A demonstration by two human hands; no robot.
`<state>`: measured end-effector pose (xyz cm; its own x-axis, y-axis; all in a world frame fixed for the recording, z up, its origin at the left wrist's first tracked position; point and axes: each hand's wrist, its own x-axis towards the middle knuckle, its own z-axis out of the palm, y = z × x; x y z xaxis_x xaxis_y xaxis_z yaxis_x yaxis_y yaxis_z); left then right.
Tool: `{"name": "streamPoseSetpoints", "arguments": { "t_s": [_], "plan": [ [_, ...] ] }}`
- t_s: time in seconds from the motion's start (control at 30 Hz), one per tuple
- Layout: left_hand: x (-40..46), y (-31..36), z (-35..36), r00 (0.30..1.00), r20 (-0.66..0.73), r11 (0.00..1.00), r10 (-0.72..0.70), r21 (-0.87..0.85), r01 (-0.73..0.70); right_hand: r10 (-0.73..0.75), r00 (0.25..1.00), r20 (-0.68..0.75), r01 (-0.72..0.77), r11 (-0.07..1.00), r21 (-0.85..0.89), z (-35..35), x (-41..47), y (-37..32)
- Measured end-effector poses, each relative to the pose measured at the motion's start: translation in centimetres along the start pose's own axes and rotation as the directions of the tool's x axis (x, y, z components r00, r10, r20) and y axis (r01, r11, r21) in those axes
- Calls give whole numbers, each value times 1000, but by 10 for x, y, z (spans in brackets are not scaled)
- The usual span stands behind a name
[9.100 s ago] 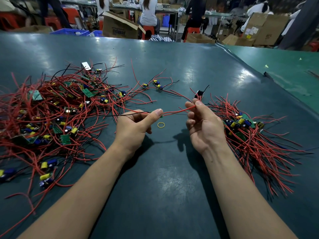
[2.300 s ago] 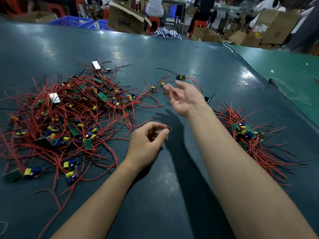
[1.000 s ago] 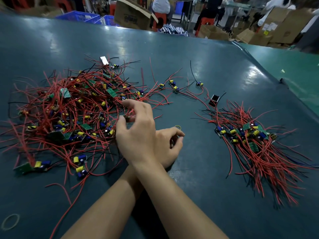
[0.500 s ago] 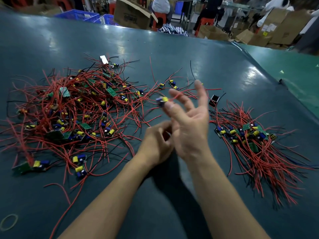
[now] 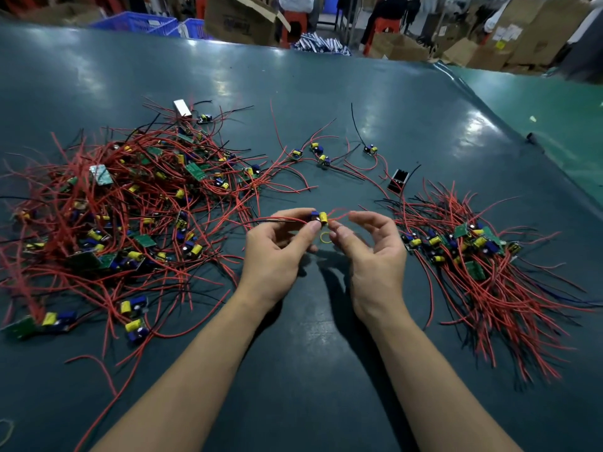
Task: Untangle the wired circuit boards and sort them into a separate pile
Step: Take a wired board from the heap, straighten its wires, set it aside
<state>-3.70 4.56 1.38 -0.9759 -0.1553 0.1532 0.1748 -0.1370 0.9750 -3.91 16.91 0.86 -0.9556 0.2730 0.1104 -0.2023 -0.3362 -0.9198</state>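
A big tangled heap of small circuit boards with red and black wires covers the left of the dark table. A smaller, tidier pile of wired boards lies on the right. Between them, above the table, my left hand pinches one small board with a yellow and a blue part between thumb and fingers. My right hand faces it, thumb tip touching the board's right side and its red wire, fingers curled and spread. Red wires trail left from the held board toward the heap.
A yellow rubber band lies on the table under my hands. Several loose wired boards and a small black part sit farther back. Another rubber band is at the near left edge. Cardboard boxes, blue crates and people stand beyond the table.
My right hand lifted a board out of the left heap and came down to the middle. My left hand has taken hold of it. The hands, crossed before, now face each other.
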Motion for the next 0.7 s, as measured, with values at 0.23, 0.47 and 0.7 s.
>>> {"name": "streamPoseSetpoints", "arguments": {
  "t_s": [0.23, 0.47, 0.7],
  "plan": [
    [-4, 4, -1, 992, 126, 996, 16, -87, -5, 198, 972, 129, -197, 980, -20, 1, -3, -5],
    [-7, 9, -3, 976, 220, 999, -3, -42, 13, 273, 955, 115, -284, 954, 98, -3, -2, -13],
    [-8, 7, 0, 989, 150, 1000, -9, 1, 9, 219, 975, -48, -210, 968, 139, 1, -2, -12]
  ]
}}
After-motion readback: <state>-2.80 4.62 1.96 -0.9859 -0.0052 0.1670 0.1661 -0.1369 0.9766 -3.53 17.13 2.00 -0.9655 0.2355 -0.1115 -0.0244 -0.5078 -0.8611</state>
